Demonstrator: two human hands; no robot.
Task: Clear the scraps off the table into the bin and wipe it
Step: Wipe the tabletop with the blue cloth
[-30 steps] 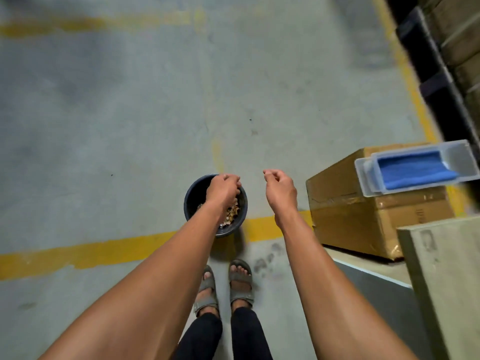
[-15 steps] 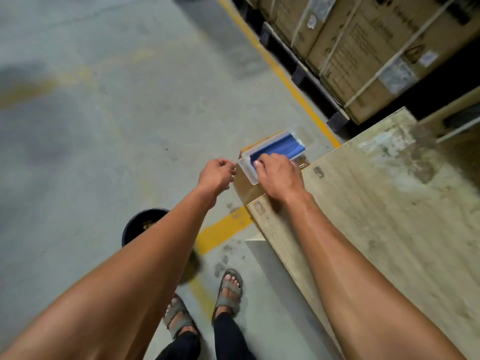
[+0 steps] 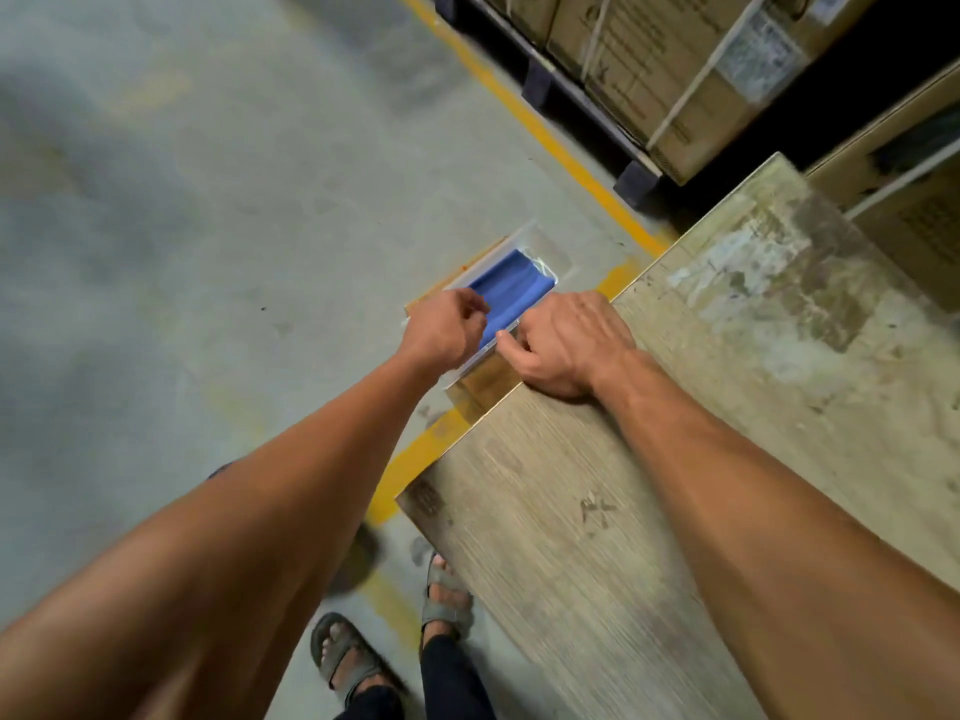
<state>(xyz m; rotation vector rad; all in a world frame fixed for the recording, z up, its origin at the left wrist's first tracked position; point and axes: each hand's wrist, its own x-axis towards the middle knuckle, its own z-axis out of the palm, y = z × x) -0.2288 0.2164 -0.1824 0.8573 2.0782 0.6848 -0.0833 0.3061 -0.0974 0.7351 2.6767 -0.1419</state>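
Note:
A folded blue cloth lies in a clear plastic tray set on a cardboard box beside the table. My left hand is over the tray's near left side, its curled fingers pinching the cloth's edge. My right hand sits at the worn wooden table edge, thumb and curled fingers gripping the tray's near end. My left forearm hides almost all of the dark bin. No scraps show on the visible tabletop.
Strapped cardboard cartons on dark pallets line the far right, behind a yellow floor line. Another box stands behind the table's far corner. My sandalled feet are on the concrete floor at the table's near left corner.
The view has swung from the bin to the table and tray. My left hand left the bin and now reaches onto the cloth; my right hand stays at the tray's near end.

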